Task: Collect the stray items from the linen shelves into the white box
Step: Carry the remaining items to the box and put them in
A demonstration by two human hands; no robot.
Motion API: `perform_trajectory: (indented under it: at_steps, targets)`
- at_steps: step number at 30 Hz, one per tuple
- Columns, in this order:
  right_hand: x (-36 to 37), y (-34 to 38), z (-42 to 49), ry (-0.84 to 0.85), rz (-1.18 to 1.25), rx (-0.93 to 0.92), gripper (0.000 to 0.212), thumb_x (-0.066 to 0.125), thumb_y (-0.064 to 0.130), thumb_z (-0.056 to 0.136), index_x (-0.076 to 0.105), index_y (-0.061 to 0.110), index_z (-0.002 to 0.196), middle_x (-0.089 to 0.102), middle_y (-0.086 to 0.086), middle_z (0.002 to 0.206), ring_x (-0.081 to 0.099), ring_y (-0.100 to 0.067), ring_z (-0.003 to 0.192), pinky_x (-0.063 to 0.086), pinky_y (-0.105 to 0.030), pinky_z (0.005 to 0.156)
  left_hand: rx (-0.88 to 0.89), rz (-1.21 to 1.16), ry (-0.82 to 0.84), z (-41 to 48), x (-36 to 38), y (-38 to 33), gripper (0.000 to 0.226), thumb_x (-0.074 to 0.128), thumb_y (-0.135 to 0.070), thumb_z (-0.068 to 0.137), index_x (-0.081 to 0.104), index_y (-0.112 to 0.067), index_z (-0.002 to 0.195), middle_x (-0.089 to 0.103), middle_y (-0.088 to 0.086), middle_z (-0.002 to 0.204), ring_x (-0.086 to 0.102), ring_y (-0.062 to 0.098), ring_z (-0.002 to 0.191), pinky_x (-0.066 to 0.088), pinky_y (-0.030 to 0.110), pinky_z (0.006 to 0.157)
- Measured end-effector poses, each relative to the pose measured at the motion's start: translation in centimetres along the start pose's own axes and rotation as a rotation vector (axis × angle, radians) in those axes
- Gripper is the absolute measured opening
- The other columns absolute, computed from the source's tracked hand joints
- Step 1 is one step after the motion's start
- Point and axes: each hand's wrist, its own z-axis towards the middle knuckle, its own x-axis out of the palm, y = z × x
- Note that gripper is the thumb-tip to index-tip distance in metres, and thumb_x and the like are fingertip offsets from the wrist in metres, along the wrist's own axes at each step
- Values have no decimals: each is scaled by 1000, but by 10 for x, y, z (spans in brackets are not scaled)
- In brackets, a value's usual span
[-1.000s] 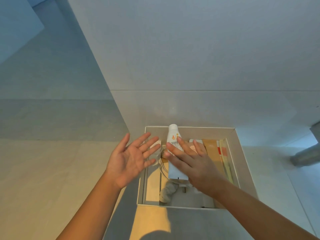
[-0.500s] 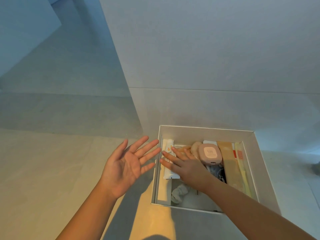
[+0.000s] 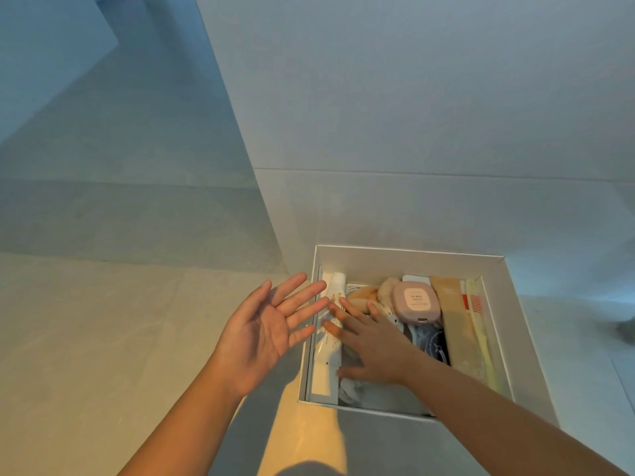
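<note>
The white box sat on the pale floor against the wall, and in the head view it had drifted rightward over the last second. That looked like the camera turning, not the box being moved. Inside it, the right hand lay palm down, fingers straight and spread, gripping nothing. The left hand had stayed outside the box's left wall, palm up, fingers released and empty. The white tube, which a second earlier lay nearer the middle under the right hand, now rested along the left inner wall with that hand's fingertips on it. With the hand shifted, a pink case showed beside a peach scrunchie, and a yellow toothbrush lay along the right wall. The tube seemed delivered. I judged the hand was only settling it, so any further stray items remained to be fetched.
</note>
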Motion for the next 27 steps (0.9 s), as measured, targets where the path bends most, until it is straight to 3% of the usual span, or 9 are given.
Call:
perform_trajectory:
  at_steps: [3, 11, 20, 27]
  targets:
    - [1, 2, 3, -8, 6, 43, 81, 33, 64, 89, -8, 26, 147, -33, 3, 145, -36, -20, 132, -19, -44, 104, 3, -7, -3, 0, 2, 0, 54, 33, -43, 88, 48, -14, 131, 57, 10, 131, 54, 28, 120, 53, 34, 80]
    - [-4, 7, 10, 10, 90, 114, 82, 40, 54, 91, -9, 21, 147, -34, 2, 142, -33, -18, 132, -10, -42, 112, 4, -7, -18, 0, 3, 3, 52, 34, -42, 87, 51, -14, 128, 59, 11, 128, 55, 27, 118, 42, 41, 88]
    - [-11, 8, 10, 3, 126, 112, 81, 42, 52, 91, -9, 23, 147, -31, 2, 144, -32, -19, 132, -16, -40, 108, -22, 10, -7, 3, 6, 7, 53, 35, -42, 87, 49, -14, 129, 58, 11, 129, 54, 27, 119, 39, 41, 95]
    - [-25, 3, -1, -71, 139, 125, 76, 44, 49, 91, 2, 23, 148, -25, 3, 148, -29, -19, 134, -18, -42, 107, -8, -15, 2, 13, 8, 10, 53, 36, -41, 86, 51, -13, 128, 59, 11, 127, 56, 27, 118, 43, 42, 90]
